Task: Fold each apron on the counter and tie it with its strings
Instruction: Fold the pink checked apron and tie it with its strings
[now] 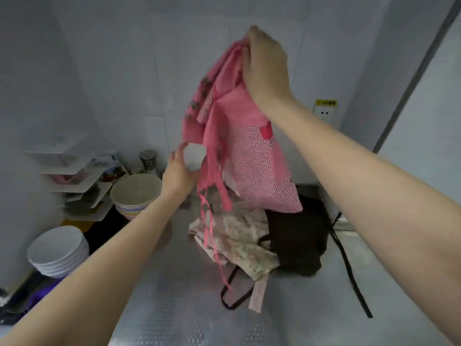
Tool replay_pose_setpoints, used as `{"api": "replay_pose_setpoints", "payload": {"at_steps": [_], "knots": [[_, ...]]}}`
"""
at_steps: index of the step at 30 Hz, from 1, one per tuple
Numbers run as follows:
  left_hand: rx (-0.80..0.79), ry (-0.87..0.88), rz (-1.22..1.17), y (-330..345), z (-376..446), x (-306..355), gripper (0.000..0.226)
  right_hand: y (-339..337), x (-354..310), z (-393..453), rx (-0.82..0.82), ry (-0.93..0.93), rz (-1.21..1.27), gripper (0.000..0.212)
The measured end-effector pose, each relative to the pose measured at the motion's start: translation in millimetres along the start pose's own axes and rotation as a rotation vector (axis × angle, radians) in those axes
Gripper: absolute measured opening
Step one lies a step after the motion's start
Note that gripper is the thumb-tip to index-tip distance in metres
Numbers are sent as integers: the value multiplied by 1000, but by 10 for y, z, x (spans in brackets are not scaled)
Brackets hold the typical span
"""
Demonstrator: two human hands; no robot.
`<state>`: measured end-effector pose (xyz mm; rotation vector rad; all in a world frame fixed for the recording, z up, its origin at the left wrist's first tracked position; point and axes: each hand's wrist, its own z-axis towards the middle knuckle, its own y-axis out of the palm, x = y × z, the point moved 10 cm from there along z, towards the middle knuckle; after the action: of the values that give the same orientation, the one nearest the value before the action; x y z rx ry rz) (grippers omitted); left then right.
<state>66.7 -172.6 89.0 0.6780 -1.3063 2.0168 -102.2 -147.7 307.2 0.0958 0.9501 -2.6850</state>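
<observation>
We held the pink apron (252,156) up in the air above the tabletop (174,308), with our right hand (265,63) closed around a bunch of cloth at its top. The apron hung down from that hand, and its lower edge was just above the heap. Our left hand (178,171) was open, with the fingers relaxed, just beside the hanging pink strings (212,196) and apparently not touching them.

We judged the apron light and very soft: it kept no shape and fell in folds. The strings were thin and loose, so we thought they could tangle easily with the heap under the apron. There lay a floral apron (239,243) and, touching it on the far right side, a dark apron (296,240) with black strings (349,265).

To spread the pink apron flat, we thought it best to take hold at two upper corners, not in the middle, and to gather the strings first.
</observation>
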Motion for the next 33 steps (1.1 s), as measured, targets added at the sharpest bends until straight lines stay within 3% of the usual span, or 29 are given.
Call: {"api": "replay_pose_setpoints", "payload": {"at_steps": [1, 2, 4, 5, 6, 9, 11, 16, 20, 22, 25, 28, 31, 33], "knots": [[47, 36, -13, -110, 60, 149, 68, -48, 7, -45, -13, -49, -2, 28], [61, 88, 5, -186, 107, 295, 71, 168, 6, -165, -235, -129, -51, 24], [45, 174, 76, -255, 163, 443, 79, 793, 266, -833, -963, -76, -138, 11], [25, 197, 116, -269, 176, 471, 83, 882, 407, -1077, -1165, 12, -105, 13], [0, 215, 152, -273, 176, 504, 86, 857, 446, -1061, -1171, 39, -58, 21], [-157, 291, 203, -135, 116, 605, 99, 491, 396, -562, -801, -7, -64, 20], [-266, 368, 177, 4, 41, 705, 106, 267, 279, -359, -674, -32, 28, 17], [-267, 434, 279, 35, -91, 1028, 84, 50, 50, -261, -696, 38, 314, 27], [-263, 275, 52, -152, 132, 1004, 38, -21, 70, -228, -745, -111, -155, 48], [-194, 221, 17, -448, 299, 1010, 28, -70, 185, -216, -760, -109, -282, 41], [19, 250, -96, -1123, 484, 1282, 26, -175, 351, -251, -730, -35, -367, 42], [71, 377, -36, -1470, 506, 1786, 44, -270, 370, -231, -599, 29, -395, 50], [60, 320, -28, -1693, 435, 2107, 41, -473, 234, -33, -379, 183, -126, 33], [-158, 324, -441, -1727, 332, 2297, 24, -652, 184, 147, -253, 298, 123, 26]]}}
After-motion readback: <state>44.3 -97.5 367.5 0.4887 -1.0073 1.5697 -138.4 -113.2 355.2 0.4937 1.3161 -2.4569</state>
